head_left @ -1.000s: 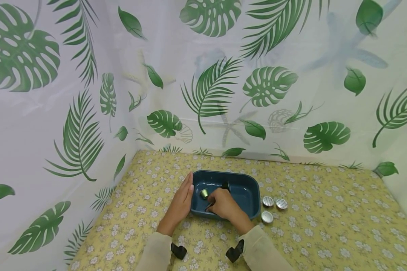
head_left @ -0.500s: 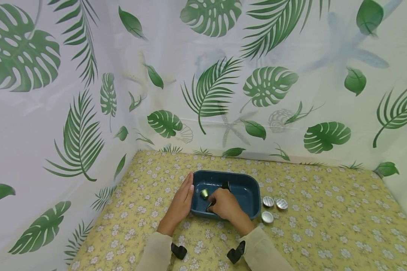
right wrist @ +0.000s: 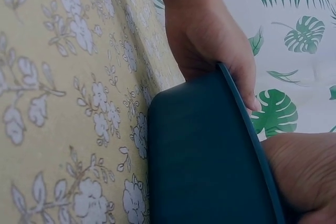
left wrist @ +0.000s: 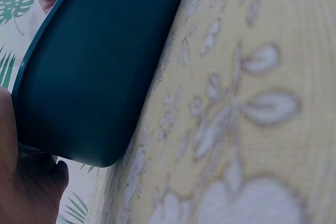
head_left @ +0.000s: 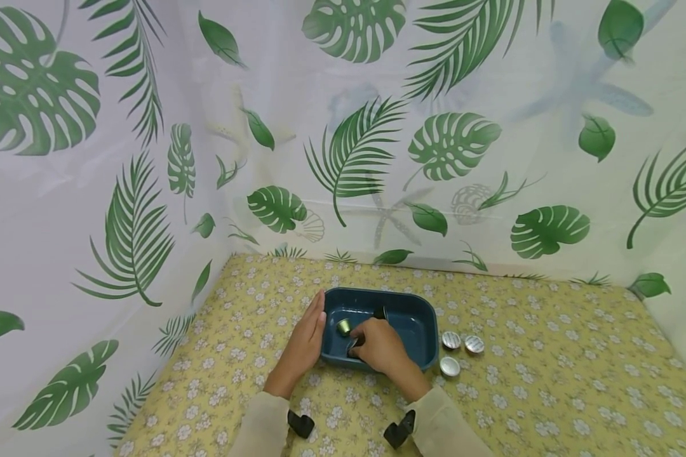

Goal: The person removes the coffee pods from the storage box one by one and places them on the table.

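Observation:
A dark blue rectangular dish (head_left: pixel 414 330) stands on the table. My left hand (head_left: pixel 304 339) rests along its left wall, fingers straight; in the left wrist view that hand (left wrist: pixel 31 187) shows at the dish's end wall. Inside the dish, my right hand (head_left: pixel 380 344) reaches down near the front left and pinches a dark coffee capsule (head_left: pixel 352 344), mostly hidden by the fingers. A green coffee capsule (head_left: pixel 343 327) lies just behind it. Farther back, a black coffee capsule (head_left: pixel 381 313) leans near the back wall, partly covered by the right hand. The dish wall (right wrist: pixel 205 156) hides the right fingertips in the right wrist view.
Three silver-topped capsules (head_left: pixel 451 340) sit close together on the table, right of the dish. A yellow flowered cloth (head_left: pixel 549 355) covers the table. White leaf-printed curtains (head_left: pixel 343 127) rise at the back and left.
The dark capsule turns slightly in my right hand's fingers, within the dish. My left hand and the other capsules stay where they were.

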### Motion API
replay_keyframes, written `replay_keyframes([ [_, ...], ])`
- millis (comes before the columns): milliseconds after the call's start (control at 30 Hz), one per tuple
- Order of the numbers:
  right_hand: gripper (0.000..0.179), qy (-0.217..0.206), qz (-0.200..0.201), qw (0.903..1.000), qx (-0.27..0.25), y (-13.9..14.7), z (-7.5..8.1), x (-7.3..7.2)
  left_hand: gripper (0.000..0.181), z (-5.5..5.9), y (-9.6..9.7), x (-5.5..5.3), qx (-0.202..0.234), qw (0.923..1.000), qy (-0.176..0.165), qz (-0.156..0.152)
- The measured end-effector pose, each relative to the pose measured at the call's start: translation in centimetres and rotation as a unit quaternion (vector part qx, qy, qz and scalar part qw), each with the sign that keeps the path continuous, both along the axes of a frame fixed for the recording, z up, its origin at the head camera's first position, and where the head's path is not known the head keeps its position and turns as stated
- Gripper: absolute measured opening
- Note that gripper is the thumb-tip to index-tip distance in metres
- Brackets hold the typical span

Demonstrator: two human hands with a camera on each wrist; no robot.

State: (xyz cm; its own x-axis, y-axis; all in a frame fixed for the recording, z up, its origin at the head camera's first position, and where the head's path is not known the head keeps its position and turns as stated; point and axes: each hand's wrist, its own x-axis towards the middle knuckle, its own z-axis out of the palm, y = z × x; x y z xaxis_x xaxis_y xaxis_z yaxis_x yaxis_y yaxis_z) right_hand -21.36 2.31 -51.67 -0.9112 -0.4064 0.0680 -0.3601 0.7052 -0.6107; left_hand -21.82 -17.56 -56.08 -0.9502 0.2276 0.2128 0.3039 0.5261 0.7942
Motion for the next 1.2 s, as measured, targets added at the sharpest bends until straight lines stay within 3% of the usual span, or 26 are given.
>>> replay_keyframes([
  [633, 0.028, 0.029, -0.028, 0.9981, -0.046, 0.9, 0.3, 1.0, 0.054, 0.1, 0.0, 0.0, -0.001, 1.0, 0.001, 0.001],
  [933, 0.036, 0.048, -0.054, 0.9941, -0.081, 1.6, 0.0, 1.5, 0.054, 0.4, 0.0, 0.1, -0.001, 1.0, 0.003, 0.001],
  [1200, 0.039, 0.066, -0.053, 0.9885, -0.126, 2.1, -0.3, 1.8, 0.053, 0.4, 0.1, 0.0, -0.003, 0.9999, 0.013, 0.0],
])
